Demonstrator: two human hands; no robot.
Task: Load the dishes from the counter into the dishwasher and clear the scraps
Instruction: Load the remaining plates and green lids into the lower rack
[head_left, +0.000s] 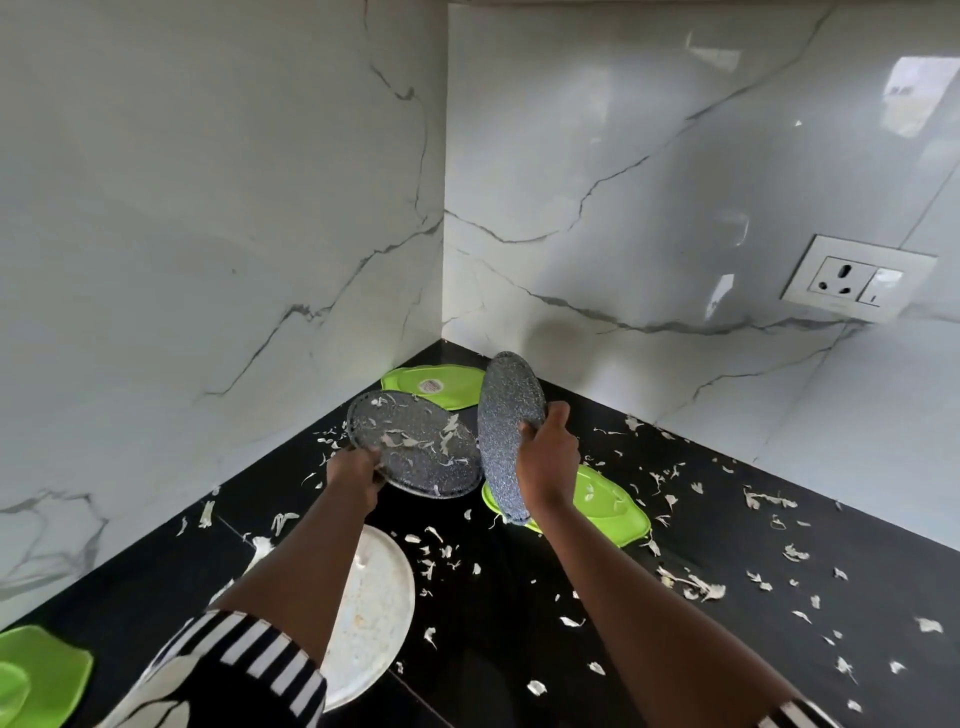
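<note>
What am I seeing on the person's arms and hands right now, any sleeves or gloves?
Short sleeves, nothing worn below them. The left sleeve is black with a white pattern and ends in a black-and-white striped cuff; the right sleeve shows the same stripes at the frame's bottom edge. The left grip and right grip are ungloved; no watch or bracelet shows.

On the counter (519, 597) — scraps (691, 584), plate (431, 387) in corner

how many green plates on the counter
3: corner green plate at the back; middle green plate below the upright grey plate; near-left green plate, cut off by the frame, so more may be hidden.
</note>
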